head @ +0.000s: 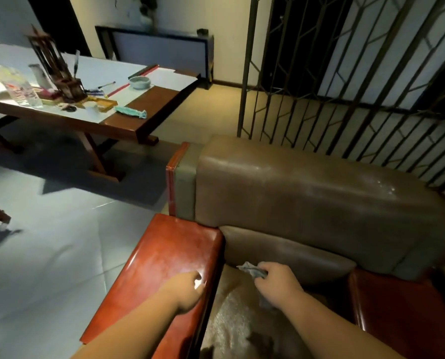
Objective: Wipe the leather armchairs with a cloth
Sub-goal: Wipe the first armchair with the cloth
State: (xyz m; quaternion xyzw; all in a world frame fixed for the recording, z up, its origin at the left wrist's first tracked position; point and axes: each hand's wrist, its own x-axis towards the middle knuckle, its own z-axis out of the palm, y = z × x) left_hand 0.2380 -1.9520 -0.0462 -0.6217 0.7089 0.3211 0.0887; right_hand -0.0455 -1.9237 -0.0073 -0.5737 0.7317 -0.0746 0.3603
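Observation:
A brown leather armchair (306,193) fills the lower right, with glossy red wooden armrests on its left (161,257) and right (397,312). My right hand (275,283) grips a crumpled grey cloth (252,271) over the seat (237,322), close to the base of the back cushion. On the inner edge of the left armrest rests my left hand (187,288), its fingers curled down over the edge.
A long wooden table (148,104) at the upper left carries a brush rack, a bowl, pens and a teal cloth (130,111). Behind the chair stands a dark metal lattice screen (345,86). Pale floor tiles (47,242) spread to the left.

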